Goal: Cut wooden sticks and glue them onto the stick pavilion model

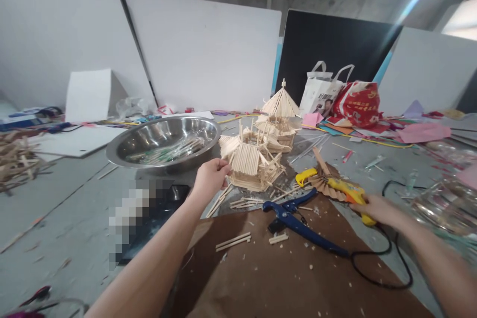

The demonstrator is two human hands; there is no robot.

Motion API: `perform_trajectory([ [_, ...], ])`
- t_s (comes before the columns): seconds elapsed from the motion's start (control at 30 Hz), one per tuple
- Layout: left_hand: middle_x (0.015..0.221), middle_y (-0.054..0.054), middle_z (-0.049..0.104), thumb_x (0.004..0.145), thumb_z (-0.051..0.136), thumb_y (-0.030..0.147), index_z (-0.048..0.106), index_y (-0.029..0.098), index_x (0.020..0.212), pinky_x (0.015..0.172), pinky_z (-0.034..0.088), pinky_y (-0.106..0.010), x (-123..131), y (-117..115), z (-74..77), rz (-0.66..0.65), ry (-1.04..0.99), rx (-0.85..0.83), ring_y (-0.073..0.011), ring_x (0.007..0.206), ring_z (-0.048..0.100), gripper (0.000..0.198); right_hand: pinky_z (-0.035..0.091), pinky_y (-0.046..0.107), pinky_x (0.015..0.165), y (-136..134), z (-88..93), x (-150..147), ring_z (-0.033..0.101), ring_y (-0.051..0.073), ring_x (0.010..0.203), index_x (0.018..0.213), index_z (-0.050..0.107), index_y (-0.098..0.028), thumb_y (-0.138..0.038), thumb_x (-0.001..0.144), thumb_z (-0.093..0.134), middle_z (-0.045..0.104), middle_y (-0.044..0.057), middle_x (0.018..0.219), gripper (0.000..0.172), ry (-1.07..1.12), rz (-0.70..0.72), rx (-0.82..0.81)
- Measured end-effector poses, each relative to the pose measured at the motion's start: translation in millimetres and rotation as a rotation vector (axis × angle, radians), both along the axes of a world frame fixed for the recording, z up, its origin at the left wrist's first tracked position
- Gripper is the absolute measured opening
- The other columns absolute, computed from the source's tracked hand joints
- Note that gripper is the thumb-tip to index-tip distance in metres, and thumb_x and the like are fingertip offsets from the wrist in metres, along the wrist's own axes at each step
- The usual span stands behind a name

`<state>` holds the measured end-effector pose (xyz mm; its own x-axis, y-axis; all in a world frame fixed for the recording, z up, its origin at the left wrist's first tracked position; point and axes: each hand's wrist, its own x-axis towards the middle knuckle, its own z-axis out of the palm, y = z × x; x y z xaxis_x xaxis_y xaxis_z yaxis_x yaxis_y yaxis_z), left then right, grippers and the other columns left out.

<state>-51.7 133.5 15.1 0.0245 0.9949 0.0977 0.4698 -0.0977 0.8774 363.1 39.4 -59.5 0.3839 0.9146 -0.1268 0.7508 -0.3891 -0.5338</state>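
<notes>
My left hand (211, 177) is at the left side of a small model building (246, 161) made of pale wooden sticks, its fingers pinched together at the model's edge. What sits between those fingertips is too small to make out. On the right, my right hand (378, 208) is closed round the handle of a yellow glue gun (346, 190), which lies low over brown pleated paper. A taller stick tower with a pointed roof (281, 104) stands behind the model. Blue-handled cutters (298, 223) and short loose sticks (233, 242) lie on a brown sheet (268, 278) in front.
A steel basin (214, 131) holding wrapped sticks stands behind my left hand. A dark tray-like object (149, 233), partly blurred, lies by my left forearm. A black cord (383, 285) loops beneath my right arm. Bags (357, 104) and coloured paper lie at the back right.
</notes>
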Motion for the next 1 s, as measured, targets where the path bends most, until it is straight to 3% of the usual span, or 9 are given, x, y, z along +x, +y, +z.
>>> perform_trajectory([
  [0.1, 0.057, 0.001, 0.057, 0.067, 0.047, 0.028, 0.05, 0.016, 0.066, 0.034, 0.038, -0.018, 0, 0, 1.3, -0.013, 0.006, 0.009, -0.005, 0.032, 0.046, 0.013, 0.037, 0.025, 0.042, -8, 6.4, -8, 0.052, 0.016, 0.049, 0.065, 0.056, -0.02, -0.036, 0.054, 0.06, 0.057, 0.001, 0.053, 0.02, 0.227, -0.093, 0.029],
  [0.2, 0.056, 0.002, 0.057, 0.067, 0.047, 0.028, 0.051, 0.016, 0.065, 0.034, 0.037, -0.017, -1, 0, 2.3, -0.019, 0.012, 0.025, -0.0052, 0.032, 0.046, 0.013, 0.039, 0.021, 0.043, -17, 19.7, -21, 0.054, 0.014, 0.055, 0.079, 0.054, -0.019, -0.033, 0.053, 0.063, 0.06, 0.002, 0.068, 0.03, 0.353, -0.215, 0.12],
  [0.27, 0.051, 0.003, 0.055, 0.067, 0.047, 0.028, 0.051, 0.015, 0.064, 0.034, 0.037, -0.017, -2, -1, 3.1, -0.016, 0.015, 0.027, -0.0052, 0.032, 0.045, 0.013, 0.035, 0.019, 0.037, -21, 26.4, -28, 0.05, 0.011, 0.048, 0.084, 0.053, -0.019, -0.035, 0.053, 0.064, 0.057, -0.001, 0.061, 0.037, 0.471, -0.233, 0.145],
  [0.4, 0.045, 0.004, 0.051, 0.067, 0.048, 0.027, 0.051, 0.015, 0.062, 0.035, 0.036, -0.016, -2, -1, 4.2, -0.013, 0.001, 0.025, -0.0051, 0.032, 0.046, 0.013, 0.029, 0.016, 0.029, -22, 29.8, -35, 0.043, 0.007, 0.039, 0.074, 0.051, -0.019, -0.04, 0.058, 0.062, 0.049, -0.005, 0.05, 0.028, 0.738, -0.246, 0.186],
  [0.6, 0.053, 0.003, 0.056, 0.066, 0.048, 0.027, 0.049, 0.016, 0.063, 0.032, 0.036, -0.017, -1, -2, 5.0, -0.004, -0.025, 0.013, -0.0054, 0.031, 0.045, 0.012, 0.041, 0.017, 0.037, -15, 28.9, -33, 0.048, 0.008, 0.04, 0.068, 0.051, -0.018, -0.027, 0.055, 0.066, 0.049, -0.005, 0.046, 0.021, 0.9, -0.331, 0.385],
  [0.77, 0.057, 0.001, 0.057, 0.067, 0.047, 0.025, 0.05, 0.015, 0.065, 0.033, 0.036, -0.017, 0, -2, 2.9, -0.011, -0.067, -0.006, -0.0045, 0.032, 0.045, 0.01, 0.043, 0.018, 0.04, -10, 51.7, -46, 0.05, 0.009, 0.044, 0.075, 0.054, -0.018, -0.025, 0.054, 0.065, 0.055, -0.003, 0.05, 0.025, 0.938, -0.212, 0.518],
  [1.0, 0.05, 0.001, 0.055, 0.067, 0.047, 0.026, 0.052, 0.015, 0.065, 0.035, 0.037, -0.017, 0, -4, 4.5, -0.027, -0.025, -0.024, -0.0056, 0.033, 0.046, 0.012, 0.04, 0.022, 0.043, 8, 108.9, -115, 0.047, 0.01, 0.044, 0.09, 0.054, -0.014, -0.032, 0.064, 0.057, 0.052, -0.001, 0.051, 0.031, 0.767, 0.262, 0.342],
])
